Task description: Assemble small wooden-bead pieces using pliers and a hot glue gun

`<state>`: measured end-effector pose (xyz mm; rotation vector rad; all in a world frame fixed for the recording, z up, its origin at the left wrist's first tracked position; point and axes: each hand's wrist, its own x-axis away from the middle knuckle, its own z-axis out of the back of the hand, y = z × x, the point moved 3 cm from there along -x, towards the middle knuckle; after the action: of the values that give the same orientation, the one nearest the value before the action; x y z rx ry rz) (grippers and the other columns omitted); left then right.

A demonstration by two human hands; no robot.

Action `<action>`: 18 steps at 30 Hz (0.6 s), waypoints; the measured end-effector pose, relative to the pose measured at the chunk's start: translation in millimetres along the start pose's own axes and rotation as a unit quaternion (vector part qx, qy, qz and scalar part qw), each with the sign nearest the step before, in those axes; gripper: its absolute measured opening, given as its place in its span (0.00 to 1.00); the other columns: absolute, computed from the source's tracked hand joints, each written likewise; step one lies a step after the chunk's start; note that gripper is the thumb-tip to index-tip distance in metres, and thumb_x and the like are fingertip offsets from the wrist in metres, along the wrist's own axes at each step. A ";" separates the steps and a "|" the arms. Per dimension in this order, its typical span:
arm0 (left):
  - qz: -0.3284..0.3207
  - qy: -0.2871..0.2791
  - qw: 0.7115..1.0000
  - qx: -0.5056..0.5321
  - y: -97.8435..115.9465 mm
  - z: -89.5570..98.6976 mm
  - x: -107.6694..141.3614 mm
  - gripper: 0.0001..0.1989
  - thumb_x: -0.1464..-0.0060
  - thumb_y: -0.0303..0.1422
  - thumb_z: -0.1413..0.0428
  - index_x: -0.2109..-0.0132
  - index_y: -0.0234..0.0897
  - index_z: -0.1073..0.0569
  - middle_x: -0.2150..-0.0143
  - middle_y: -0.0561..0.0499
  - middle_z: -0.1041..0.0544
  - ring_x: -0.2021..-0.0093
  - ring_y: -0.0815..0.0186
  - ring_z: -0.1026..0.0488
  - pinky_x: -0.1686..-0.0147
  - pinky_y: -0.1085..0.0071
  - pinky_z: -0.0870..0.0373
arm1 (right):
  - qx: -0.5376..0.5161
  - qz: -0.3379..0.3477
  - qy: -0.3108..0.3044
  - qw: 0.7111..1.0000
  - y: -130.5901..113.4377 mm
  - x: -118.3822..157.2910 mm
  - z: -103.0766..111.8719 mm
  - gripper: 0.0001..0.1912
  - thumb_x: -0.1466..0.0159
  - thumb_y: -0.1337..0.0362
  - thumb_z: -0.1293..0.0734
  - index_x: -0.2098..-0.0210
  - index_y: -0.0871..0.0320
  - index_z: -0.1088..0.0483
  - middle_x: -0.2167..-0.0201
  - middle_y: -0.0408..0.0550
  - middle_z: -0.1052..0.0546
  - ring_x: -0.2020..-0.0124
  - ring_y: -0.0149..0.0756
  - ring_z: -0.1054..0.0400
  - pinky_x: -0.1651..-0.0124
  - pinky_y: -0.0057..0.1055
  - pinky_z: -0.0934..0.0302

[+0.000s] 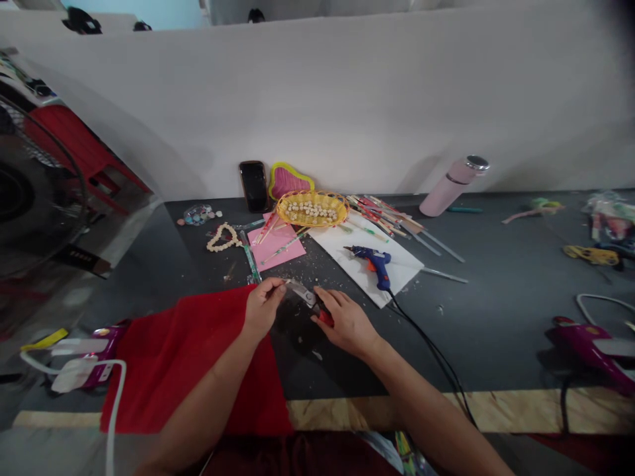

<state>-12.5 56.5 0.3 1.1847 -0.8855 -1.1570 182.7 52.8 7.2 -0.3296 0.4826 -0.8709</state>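
Note:
My right hand (348, 322) is wrapped round the red handles of a pair of pruning shears (303, 293), whose silver blades point left. Close to the blade tips, my left hand (262, 307) is closed in a pinch; whatever is between its fingertips is too small to make out. Small pale scraps lie on the dark table around the shears. Beyond my hands is a pink paper square (288, 250) with thin sticks on it. A blue glue gun (373, 261) rests on a white sheet (342, 241) to the right.
A yellow basket (284, 213) holds small whitish pieces. Nearby are a beaded heart-like loop (223, 238), a phone (254, 186), glue sticks (436, 246) and a pink flask (449, 188). Red cloth (198, 357) covers the front left. Purple power strips (106, 354) sit at the sides.

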 end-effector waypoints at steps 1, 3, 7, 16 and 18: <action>0.001 -0.001 1.000 0.001 -0.3 -1.0 0.2 0.10 0.50 0.38 0.45 0.66 0.36 0.27 0.75 0.54 0.30 0.74 0.69 0.34 0.72 0.74 0.37 | 0.009 -0.003 -0.009 1.000 0.1 -0.1 0.7 0.27 0.40 0.62 0.37 0.42 0.58 0.43 0.53 0.55 0.29 0.54 0.44 0.34 0.49 0.41 0.38; 0.003 -0.005 1.000 0.013 -0.4 -2.6 0.4 0.10 0.50 0.38 0.45 0.64 0.36 0.27 0.73 0.54 0.27 0.73 0.69 0.32 0.71 0.74 0.36 | 0.021 -0.013 -0.020 0.999 0.2 -0.2 2.3 0.26 0.41 0.63 0.37 0.43 0.57 0.42 0.53 0.54 0.29 0.54 0.44 0.34 0.50 0.40 0.38; 0.016 -0.004 1.000 0.024 -0.2 -2.8 0.4 0.11 0.50 0.38 0.45 0.61 0.36 0.28 0.71 0.52 0.24 0.73 0.69 0.31 0.71 0.73 0.35 | 0.022 -0.019 -0.027 0.999 -1.2 -0.3 3.8 0.25 0.41 0.64 0.37 0.44 0.57 0.41 0.53 0.54 0.29 0.55 0.43 0.34 0.51 0.38 0.38; -0.007 0.004 1.000 -0.022 5.3 -1.4 5.3 0.09 0.49 0.37 0.46 0.67 0.36 0.28 0.73 0.53 0.24 0.75 0.69 0.32 0.72 0.74 0.35 | 0.022 -0.024 -0.022 0.999 -4.2 1.6 0.8 0.25 0.44 0.71 0.38 0.46 0.58 0.39 0.58 0.53 0.28 0.58 0.40 0.33 0.52 0.35 0.37; -0.010 0.004 1.000 -0.024 6.7 -2.0 5.9 0.08 0.49 0.37 0.46 0.68 0.36 0.28 0.73 0.53 0.24 0.76 0.69 0.32 0.73 0.74 0.35 | 0.024 -0.023 -0.021 0.999 -3.4 2.1 0.0 0.25 0.44 0.71 0.38 0.46 0.58 0.39 0.58 0.53 0.28 0.58 0.40 0.33 0.52 0.35 0.37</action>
<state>-7.9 51.1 6.2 1.1597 -0.8374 -1.1824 181.6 49.1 8.2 -0.3163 0.4163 -0.9172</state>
